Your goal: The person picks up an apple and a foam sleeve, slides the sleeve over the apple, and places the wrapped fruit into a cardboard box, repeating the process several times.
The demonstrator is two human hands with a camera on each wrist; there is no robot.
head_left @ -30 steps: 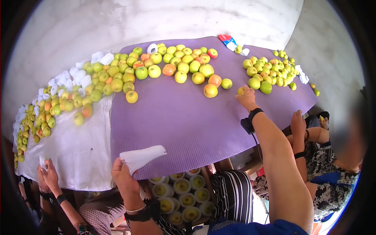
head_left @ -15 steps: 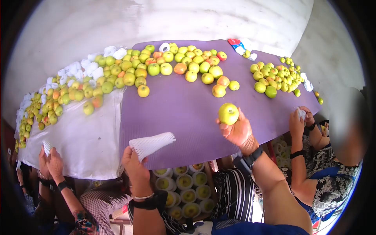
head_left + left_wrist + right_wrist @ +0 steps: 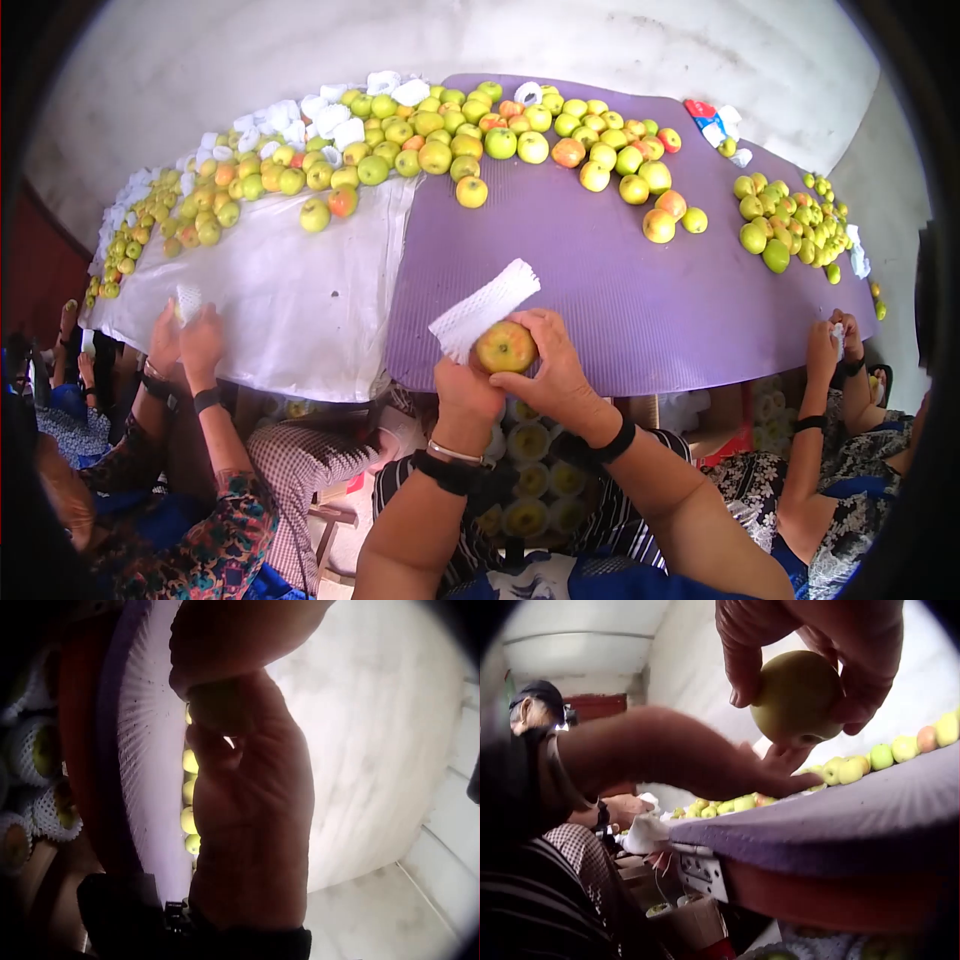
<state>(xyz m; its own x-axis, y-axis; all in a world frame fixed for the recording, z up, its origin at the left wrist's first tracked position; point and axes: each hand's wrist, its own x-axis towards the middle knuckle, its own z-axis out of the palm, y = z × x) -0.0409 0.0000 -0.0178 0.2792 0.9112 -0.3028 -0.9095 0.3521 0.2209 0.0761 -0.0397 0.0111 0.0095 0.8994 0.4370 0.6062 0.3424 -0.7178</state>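
Observation:
A yellow-green apple (image 3: 506, 347) with a reddish blush is gripped between the thumb and fingers of my right hand (image 3: 556, 372). Close beside it, my left hand (image 3: 468, 398) holds a white foam net sleeve (image 3: 486, 308), which slants up to the right behind the apple. From the right wrist view, the apple (image 3: 799, 697) hangs from the fingertips above the left hand (image 3: 769, 771). Dark shade covers the left hand (image 3: 251, 787) in the left wrist view, and the sleeve is hidden there. Both hands are at the front edge of the purple mat (image 3: 600, 290).
Loose apples (image 3: 600, 150) spread along the back of the mat and the white cloth (image 3: 300, 270); another pile (image 3: 795, 220) lies at right. Netted apples (image 3: 530, 445) sit in a box below the edge. People's hands (image 3: 190, 345) work at left and right.
My right hand has picked an apple from the table and brought it back to my left hand, turning it. The left hand with the foam sleeve has come toward the middle; the head view has swung left.

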